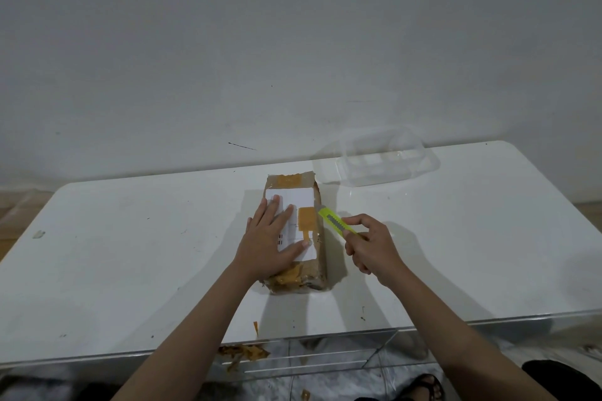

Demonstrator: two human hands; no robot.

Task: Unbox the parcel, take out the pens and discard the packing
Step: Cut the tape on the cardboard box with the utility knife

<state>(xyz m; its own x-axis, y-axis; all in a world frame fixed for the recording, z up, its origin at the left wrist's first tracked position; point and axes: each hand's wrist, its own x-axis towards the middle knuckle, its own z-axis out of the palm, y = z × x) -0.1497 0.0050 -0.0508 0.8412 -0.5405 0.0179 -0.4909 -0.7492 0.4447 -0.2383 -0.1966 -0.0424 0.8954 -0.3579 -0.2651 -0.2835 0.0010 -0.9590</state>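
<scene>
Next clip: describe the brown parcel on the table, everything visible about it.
The parcel is a long box-shaped package wrapped in brown paper or card under glossy tape, crumpled at both ends. It lies flat on the white table, still sealed. A white shipping label with an orange patch covers its top. The left hand presses flat on the label. The right hand holds a yellow-green utility knife with its tip at the parcel's right edge.

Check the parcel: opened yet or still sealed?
Still sealed. The parcel lies flat, tape and label intact, left hand pressing it; the right hand holds the cutter at its right edge.
</scene>
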